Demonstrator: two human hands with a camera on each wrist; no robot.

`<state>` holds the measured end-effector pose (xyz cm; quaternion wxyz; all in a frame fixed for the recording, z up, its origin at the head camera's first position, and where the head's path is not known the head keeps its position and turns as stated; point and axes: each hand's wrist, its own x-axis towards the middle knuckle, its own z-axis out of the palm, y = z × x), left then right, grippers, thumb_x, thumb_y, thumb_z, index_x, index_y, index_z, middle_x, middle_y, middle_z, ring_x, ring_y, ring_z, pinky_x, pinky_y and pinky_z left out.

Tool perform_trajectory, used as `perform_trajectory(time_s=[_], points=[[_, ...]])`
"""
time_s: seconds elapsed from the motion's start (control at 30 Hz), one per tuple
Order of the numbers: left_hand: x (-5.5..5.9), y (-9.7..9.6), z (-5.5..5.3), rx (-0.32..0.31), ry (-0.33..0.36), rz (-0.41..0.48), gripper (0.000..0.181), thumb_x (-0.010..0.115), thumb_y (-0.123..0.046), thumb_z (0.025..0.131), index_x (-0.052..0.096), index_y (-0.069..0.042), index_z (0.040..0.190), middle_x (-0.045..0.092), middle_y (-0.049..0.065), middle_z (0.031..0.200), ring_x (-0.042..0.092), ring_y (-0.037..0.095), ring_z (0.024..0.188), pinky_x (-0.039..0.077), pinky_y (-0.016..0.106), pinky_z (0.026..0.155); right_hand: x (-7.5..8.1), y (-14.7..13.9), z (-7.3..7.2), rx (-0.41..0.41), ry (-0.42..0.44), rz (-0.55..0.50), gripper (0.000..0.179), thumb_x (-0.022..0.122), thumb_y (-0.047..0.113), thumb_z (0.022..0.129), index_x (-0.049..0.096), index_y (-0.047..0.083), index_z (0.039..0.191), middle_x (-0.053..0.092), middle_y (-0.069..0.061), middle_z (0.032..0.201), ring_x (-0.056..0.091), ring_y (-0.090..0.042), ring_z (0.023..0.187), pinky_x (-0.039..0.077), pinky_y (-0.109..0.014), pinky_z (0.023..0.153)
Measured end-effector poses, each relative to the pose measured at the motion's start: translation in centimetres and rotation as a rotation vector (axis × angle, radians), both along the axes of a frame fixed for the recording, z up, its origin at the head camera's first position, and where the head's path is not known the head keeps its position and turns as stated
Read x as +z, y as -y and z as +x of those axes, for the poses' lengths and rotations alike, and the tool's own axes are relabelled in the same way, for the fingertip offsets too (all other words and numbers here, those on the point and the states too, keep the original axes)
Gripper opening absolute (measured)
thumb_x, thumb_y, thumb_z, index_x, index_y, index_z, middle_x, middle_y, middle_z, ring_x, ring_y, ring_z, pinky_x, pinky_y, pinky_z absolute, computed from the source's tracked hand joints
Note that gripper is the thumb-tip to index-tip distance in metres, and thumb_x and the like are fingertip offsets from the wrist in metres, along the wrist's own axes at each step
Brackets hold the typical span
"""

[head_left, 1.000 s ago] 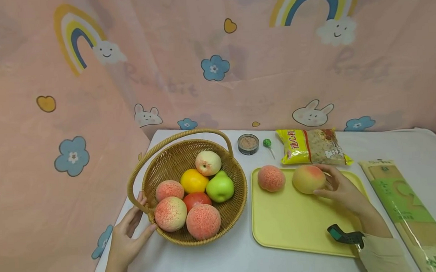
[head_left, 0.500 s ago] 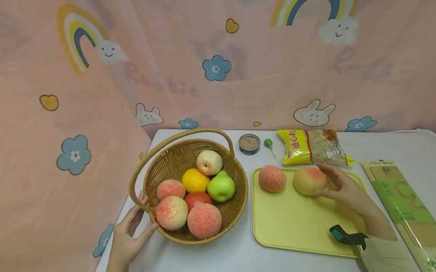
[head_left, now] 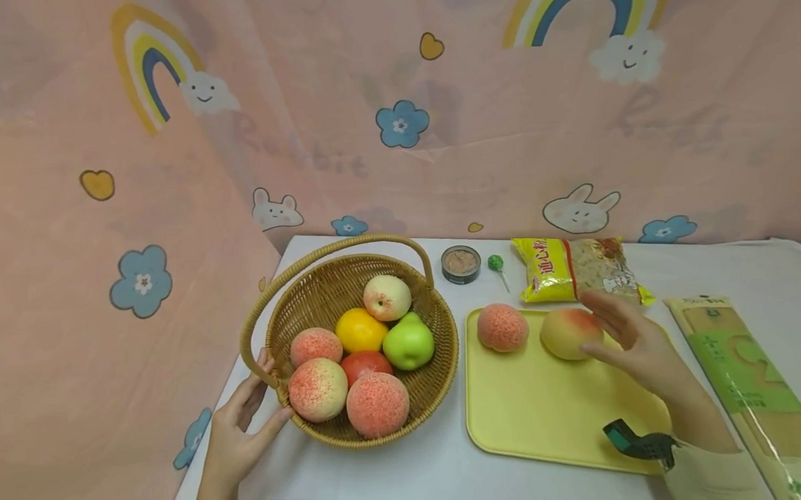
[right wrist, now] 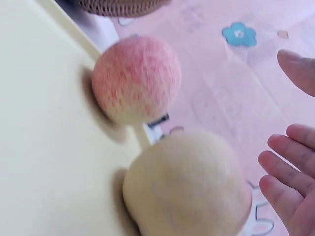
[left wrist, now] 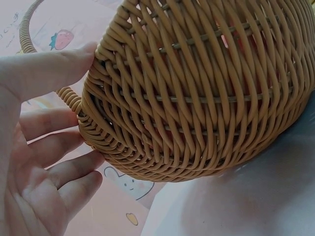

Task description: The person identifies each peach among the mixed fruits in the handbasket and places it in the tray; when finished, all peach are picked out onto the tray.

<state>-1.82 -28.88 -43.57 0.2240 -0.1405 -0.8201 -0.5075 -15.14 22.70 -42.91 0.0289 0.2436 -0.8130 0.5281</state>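
Note:
My left hand (head_left: 229,431) touches the left end of the round wicker basket (head_left: 364,444), thumb and fingertips spread along its rim beside the handle's base. Its palm stays apart from the weave (left wrist: 197,103). The basket holds peaches, among them a pale one (head_left: 387,297), plus a yellow orange-like fruit (head_left: 361,331), a green pear (head_left: 409,342) and a red fruit (head_left: 367,367), partly hidden. A yellow peach with a red blush (head_left: 571,334) sits on the yellow tray (head_left: 532,422). Beside it my right hand (head_left: 649,355) stands with fingers extended, apart from the peach in the right wrist view.
Left of the blushed peach, a pink peach (head_left: 502,327) lies on the tray. Behind are a small round tin (head_left: 460,264), a green lollipop (head_left: 497,264) and a yellow food bag (head_left: 576,269). A long flat package (head_left: 743,378) lies at the right. A pink printed curtain (head_left: 476,152) stands behind.
The right hand has let go of the blushed peach and drawn slightly off to the right, its fingers spreading. The left hand keeps its place at the basket.

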Motion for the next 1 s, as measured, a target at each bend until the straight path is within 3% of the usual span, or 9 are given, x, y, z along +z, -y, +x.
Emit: perform_trajectory(time_s=[0.23, 0.43, 0.63, 0.8, 1.0], points=[[0.0, 0.0, 0.1, 0.009, 0.029, 0.004, 0.07, 0.071, 0.021, 0.068, 0.046, 0.011, 0.133, 0.039, 0.031, 0.142, 0.043, 0.009, 0.133, 0.04, 0.018, 0.105, 1.8, 3.5, 0.7, 0.183, 0.003, -0.114, 0.072, 0.064, -0.019, 0.077, 0.033, -0.008, 0.14, 0.044, 0.002, 0.144, 0.04, 0.001, 0.132, 0.035, -0.008, 0.106], [0.0, -0.1, 0.1, 0.016, 0.008, -0.006, 0.07, 0.072, 0.019, 0.068, 0.046, 0.011, 0.132, 0.04, 0.031, 0.142, 0.043, 0.007, 0.132, 0.04, 0.017, 0.105, 3.8, 7.4, 0.5, 0.317, 0.036, -0.071, 0.069, 0.068, -0.01, 0.08, 0.036, -0.002, 0.141, 0.043, -0.004, 0.145, 0.037, 0.001, 0.134, 0.032, -0.009, 0.109], [0.0, 0.0, 0.2, 0.023, 0.022, -0.001, 0.07, 0.071, 0.02, 0.068, 0.046, 0.011, 0.132, 0.038, 0.029, 0.144, 0.043, 0.008, 0.133, 0.039, 0.018, 0.106, 6.0, 11.6, -0.2, 0.39, 0.03, 0.037, 0.068, 0.073, 0.004, 0.082, 0.041, 0.008, 0.141, 0.043, -0.009, 0.146, 0.038, -0.003, 0.134, 0.033, -0.012, 0.11], [0.0, 0.0, 0.1, 0.03, 0.041, 0.002, 0.07, 0.072, 0.019, 0.068, 0.045, 0.012, 0.133, 0.04, 0.028, 0.143, 0.044, 0.008, 0.132, 0.04, 0.018, 0.105, 8.0, 15.4, -1.4, 0.497, 0.014, 0.082, 0.067, 0.072, 0.011, 0.084, 0.04, 0.011, 0.142, 0.043, -0.007, 0.146, 0.04, -0.018, 0.136, 0.036, -0.03, 0.114], [0.0, -0.1, 0.0, 0.025, 0.019, -0.01, 0.07, 0.073, 0.018, 0.068, 0.045, 0.012, 0.132, 0.043, 0.031, 0.139, 0.046, 0.01, 0.131, 0.04, 0.018, 0.104, 9.7, 19.8, -2.9, 0.598, 0.105, 0.097, 0.066, 0.073, 0.015, 0.083, 0.041, 0.012, 0.141, 0.043, -0.004, 0.146, 0.04, -0.02, 0.136, 0.036, -0.041, 0.114]])
